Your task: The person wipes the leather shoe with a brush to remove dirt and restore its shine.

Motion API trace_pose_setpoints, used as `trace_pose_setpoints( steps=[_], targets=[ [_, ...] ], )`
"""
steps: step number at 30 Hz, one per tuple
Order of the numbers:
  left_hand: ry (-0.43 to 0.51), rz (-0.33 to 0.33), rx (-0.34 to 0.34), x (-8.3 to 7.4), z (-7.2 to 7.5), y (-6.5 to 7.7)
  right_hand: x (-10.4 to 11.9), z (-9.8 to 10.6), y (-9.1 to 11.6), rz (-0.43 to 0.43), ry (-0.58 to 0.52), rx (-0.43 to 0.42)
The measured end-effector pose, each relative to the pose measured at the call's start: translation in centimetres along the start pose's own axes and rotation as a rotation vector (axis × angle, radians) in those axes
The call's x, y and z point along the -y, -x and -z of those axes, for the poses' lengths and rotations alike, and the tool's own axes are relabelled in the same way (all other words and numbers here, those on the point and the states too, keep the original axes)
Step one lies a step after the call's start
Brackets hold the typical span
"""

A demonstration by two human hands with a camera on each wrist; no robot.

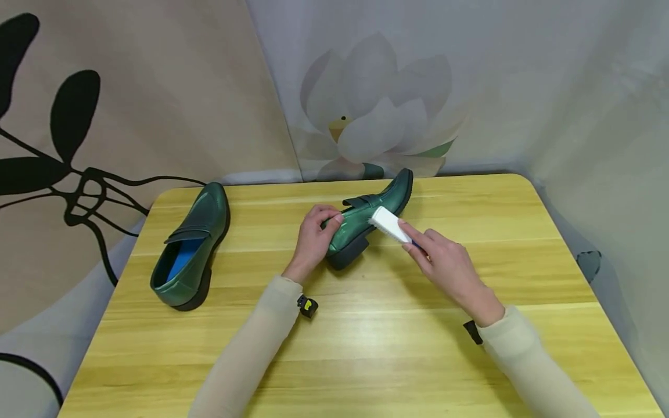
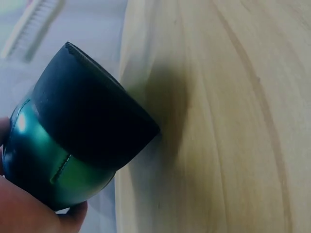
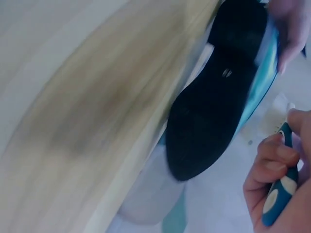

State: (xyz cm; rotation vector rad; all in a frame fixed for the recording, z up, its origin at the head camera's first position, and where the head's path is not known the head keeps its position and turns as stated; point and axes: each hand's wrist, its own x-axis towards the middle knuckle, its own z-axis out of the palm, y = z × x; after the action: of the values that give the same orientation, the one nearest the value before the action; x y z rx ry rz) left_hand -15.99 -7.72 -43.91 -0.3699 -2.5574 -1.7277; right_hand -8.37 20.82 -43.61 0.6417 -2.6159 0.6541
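My left hand [image 1: 316,235] grips a green loafer [image 1: 351,227] by the back of its opening. The shoe is tilted toe up over the table, its dark heel [image 2: 92,107] facing the left wrist camera. In the right wrist view the black sole [image 3: 214,107] shows whole. My right hand [image 1: 444,261] holds a brush by its blue and white handle [image 3: 282,194]. The brush's white head [image 1: 389,223] has its bristles against the side of the shoe. A matching green loafer [image 1: 195,244] with a blue insole stands upright at the left of the table.
The wooden table [image 1: 366,348] has rounded far corners and its back edge lies close to a hanging cloth [image 1: 470,87] printed with a pale flower. Dark printed leaves [image 1: 75,116] show on the cloth at the left.
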Motion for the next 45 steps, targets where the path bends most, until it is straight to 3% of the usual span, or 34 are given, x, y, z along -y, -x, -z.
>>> trace_pose_setpoints(
  steps=[5,13,25,30,33,39,41,45],
  targets=[
    [-0.026,-0.062,0.048,-0.1,0.2,0.3,1.6,-0.2,-0.3,0.071,-0.008,-0.012],
    [-0.004,-0.088,0.147,-0.1,0.9,0.6,1.7,-0.5,-0.1,0.060,-0.011,0.026],
    [-0.032,-0.120,0.270,0.3,2.8,0.3,-2.3,1.0,1.4,-0.087,0.013,0.057],
    [-0.098,-0.196,0.334,0.4,3.2,-0.2,-4.1,1.7,1.8,-0.193,0.017,0.071],
    [-0.145,-0.234,0.357,0.3,3.6,-0.5,-3.9,1.7,2.0,-0.152,0.015,0.068],
    [-0.193,-0.257,0.377,0.2,3.9,-0.8,-2.8,1.4,2.4,0.051,-0.024,0.077],
    [-0.204,-0.263,0.381,0.1,3.9,-0.8,-2.8,1.4,2.6,0.055,-0.024,0.075],
    [-0.227,-0.270,0.388,0.1,3.9,-0.9,-3.8,1.9,3.0,-0.020,-0.001,0.062]
  ],
)
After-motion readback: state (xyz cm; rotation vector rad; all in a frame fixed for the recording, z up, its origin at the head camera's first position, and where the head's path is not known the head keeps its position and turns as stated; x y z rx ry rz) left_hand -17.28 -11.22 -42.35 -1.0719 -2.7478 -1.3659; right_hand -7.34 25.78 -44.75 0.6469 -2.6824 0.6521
